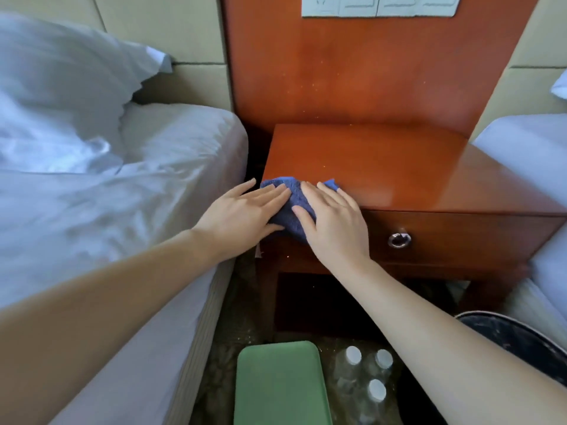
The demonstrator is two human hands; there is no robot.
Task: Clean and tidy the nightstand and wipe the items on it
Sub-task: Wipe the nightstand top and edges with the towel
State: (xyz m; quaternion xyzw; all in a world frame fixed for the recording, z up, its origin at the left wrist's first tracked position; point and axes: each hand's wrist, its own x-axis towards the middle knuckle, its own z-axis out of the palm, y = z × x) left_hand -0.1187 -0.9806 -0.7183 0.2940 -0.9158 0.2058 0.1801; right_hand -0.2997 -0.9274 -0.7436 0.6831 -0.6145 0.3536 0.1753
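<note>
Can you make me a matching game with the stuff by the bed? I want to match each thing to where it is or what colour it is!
Things:
1. cloth
2. tray
3. bottles
4. ring pull

Clues:
A. on the drawer front
B. pressed under the left hand and right hand
C. green
D. clear, with white caps

Pairs: 1-B, 2-C, 3-D, 4-A

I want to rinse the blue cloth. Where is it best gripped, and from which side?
Probably the fold of the blue cloth draped over the front edge of the nightstand, between left hand and right hand: pinch it from the front, where it hangs free.
</note>
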